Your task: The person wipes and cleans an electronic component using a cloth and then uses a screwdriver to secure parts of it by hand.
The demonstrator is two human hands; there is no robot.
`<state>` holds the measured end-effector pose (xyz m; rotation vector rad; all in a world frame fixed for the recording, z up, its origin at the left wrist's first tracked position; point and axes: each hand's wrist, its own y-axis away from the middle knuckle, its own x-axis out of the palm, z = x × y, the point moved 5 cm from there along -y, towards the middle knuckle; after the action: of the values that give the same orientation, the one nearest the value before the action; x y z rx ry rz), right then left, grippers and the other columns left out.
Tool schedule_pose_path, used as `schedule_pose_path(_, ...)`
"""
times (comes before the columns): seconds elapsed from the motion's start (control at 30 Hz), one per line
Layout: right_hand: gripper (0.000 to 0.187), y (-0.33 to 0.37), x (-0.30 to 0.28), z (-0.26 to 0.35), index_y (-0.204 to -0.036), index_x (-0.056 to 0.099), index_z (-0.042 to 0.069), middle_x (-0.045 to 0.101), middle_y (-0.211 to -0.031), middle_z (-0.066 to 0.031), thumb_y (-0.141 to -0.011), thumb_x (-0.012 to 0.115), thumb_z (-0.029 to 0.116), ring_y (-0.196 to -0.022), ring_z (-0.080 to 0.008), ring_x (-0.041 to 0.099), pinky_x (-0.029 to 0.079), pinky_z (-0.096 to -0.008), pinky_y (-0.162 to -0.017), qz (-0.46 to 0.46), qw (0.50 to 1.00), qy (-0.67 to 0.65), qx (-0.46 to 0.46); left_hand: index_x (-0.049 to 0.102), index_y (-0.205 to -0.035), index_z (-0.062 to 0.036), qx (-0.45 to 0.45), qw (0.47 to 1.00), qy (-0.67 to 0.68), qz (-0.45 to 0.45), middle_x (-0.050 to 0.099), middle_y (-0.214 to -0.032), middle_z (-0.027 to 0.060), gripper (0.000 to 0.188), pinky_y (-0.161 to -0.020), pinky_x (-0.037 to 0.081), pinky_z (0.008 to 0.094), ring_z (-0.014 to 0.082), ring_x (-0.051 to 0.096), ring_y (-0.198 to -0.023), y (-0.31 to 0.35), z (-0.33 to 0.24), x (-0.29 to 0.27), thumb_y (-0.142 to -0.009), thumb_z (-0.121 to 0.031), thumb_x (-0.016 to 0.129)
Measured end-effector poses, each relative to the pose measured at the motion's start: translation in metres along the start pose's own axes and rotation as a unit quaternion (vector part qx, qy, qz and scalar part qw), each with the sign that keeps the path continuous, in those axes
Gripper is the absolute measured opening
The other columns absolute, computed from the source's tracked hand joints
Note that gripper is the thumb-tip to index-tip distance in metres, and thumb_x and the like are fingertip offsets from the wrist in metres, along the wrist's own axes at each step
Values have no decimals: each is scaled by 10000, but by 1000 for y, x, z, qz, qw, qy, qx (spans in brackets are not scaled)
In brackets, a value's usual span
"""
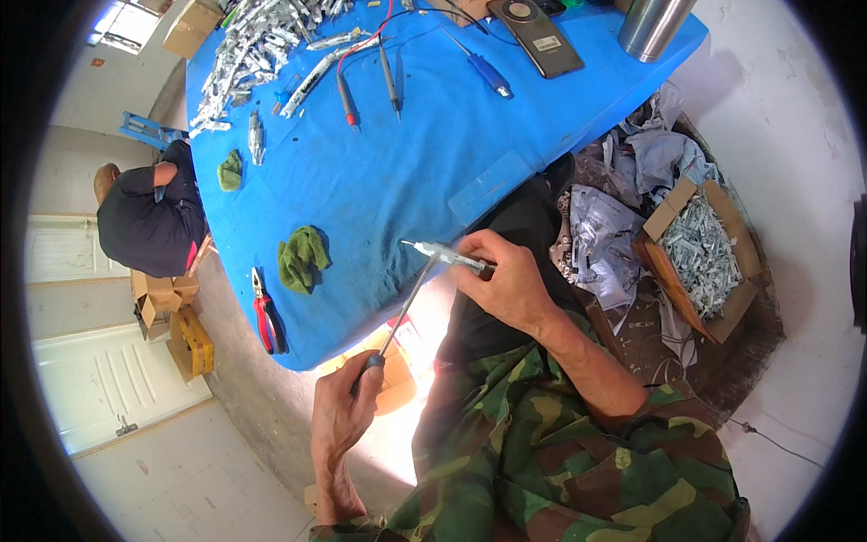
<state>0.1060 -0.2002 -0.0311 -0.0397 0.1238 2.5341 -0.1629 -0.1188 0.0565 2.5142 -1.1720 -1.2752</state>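
My left hand [345,405] is closed round the dark handle of a screwdriver [405,307], whose long thin shaft slants up and to the right. Between the thumb and fingers of my right hand [510,282] is a slim white-and-clear plastic piece [444,254] with a thin pointed end facing left. The screwdriver's tip meets the underside of this piece, or lies just beside it; which of these I cannot tell. Both hands are at the near edge of the blue-covered table [379,190]. My right fingers hide the rear of the piece.
On the table lie green cloths [302,259], red-handled pliers [267,312], meter probes [390,81], a blue screwdriver [489,74], a phone [536,38] and a heap of similar pieces [248,59]. A steel flask [657,27] stands far right. Below is a filled carton [700,253]. Another person [153,217] sits left.
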Motion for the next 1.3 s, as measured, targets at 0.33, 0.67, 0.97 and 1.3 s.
schedule_pose_path(0.33,225,-4,5,5,-1015,767,81,700,-754,-183,-919,700,274,-727,-416,694,532,-491,-660,47,989,140,-10,706,-1229,32,-19,999,-32,2,710,-831,198,296,-655,528,344,239,682,-686,2,-10,-4,-1017,-164,642)
schedule_pose_path(0.67,179,-5,5,10,-925,715,62,677,-748,-199,-942,680,236,-742,-445,673,510,-529,-656,54,989,140,-20,698,-1204,32,77,992,-89,-48,677,-768,133,250,-650,528,330,187,672,-691,0,-29,-5,-1015,-126,654)
schedule_pose_path(0.97,178,-5,7,5,-920,696,55,690,-786,-202,-950,677,229,-788,-454,678,512,-549,-684,56,986,150,-50,688,-1208,44,-9,997,61,45,654,-709,61,420,-504,446,270,109,584,-539,-6,7,4,-1095,-354,613)
schedule_pose_path(1.3,171,-7,7,7,-917,678,52,694,-795,-198,-957,668,217,-795,-458,678,514,-564,-693,50,981,171,-76,676,-1214,46,-104,945,286,122,628,-678,48,520,-391,345,251,90,495,-429,-8,19,15,-1096,-455,603)
